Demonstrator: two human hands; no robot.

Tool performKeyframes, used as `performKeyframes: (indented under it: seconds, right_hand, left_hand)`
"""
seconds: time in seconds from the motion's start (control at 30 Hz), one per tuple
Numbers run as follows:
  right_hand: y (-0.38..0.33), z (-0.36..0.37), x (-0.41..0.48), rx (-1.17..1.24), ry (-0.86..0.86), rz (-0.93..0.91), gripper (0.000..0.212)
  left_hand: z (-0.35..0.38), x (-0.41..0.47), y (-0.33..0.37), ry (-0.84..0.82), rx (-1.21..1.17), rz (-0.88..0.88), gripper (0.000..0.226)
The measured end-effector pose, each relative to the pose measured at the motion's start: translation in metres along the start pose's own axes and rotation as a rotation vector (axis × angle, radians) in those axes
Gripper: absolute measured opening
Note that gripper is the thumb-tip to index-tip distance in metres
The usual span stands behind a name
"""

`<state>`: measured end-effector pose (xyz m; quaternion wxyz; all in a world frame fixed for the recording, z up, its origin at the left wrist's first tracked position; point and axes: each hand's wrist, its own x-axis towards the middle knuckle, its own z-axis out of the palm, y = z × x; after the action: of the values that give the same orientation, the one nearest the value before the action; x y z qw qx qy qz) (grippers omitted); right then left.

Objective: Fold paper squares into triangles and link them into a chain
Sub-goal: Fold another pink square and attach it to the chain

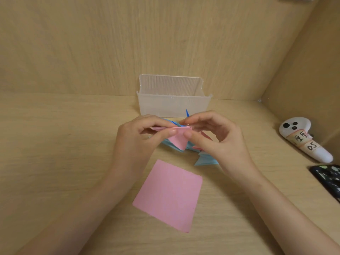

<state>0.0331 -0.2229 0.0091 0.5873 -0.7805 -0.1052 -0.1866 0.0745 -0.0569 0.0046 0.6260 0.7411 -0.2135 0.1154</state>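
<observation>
Two pink papers are seen. One, a folded pink piece point(178, 139), is held above the worktop point(55, 148), pinched at its top edge between the thumbs and fingers point(156, 123) of the left hand point(136, 138) and the right hand point(219, 140). The other, a flat pink square point(169, 196), is laid at six o'clock from the hands. One blue chain point(205, 161) of triangles is partly hidden beneath them; its links cannot be counted. One clear box point(173, 106) is set at twelve o'clock, one white controller point(303, 138) at three, one dark phone point(329, 179) at four.
</observation>
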Motion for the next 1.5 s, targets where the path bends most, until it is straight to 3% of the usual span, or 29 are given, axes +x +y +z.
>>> performKeyframes:
  seconds: [0.23,0.53,0.9,1.5]
  right_hand:
    - [0.003,-0.007,0.004,0.066,-0.016,0.004,0.011]
    - [0.003,-0.012,0.008,0.105,-0.071,0.022,0.008]
    - [-0.001,-0.003,0.005,0.321,-0.003,0.138,0.006]
    - [-0.003,-0.001,0.004,0.352,0.067,0.227,0.013]
  left_hand:
    - [0.001,-0.001,-0.003,0.056,0.091,0.100,0.007]
    - [0.001,-0.001,-0.001,0.016,0.016,0.048,0.022]
    - [0.005,-0.006,0.005,0.034,-0.025,-0.039,0.018]
    - [0.008,-0.009,0.005,0.046,-0.088,-0.085,0.019]
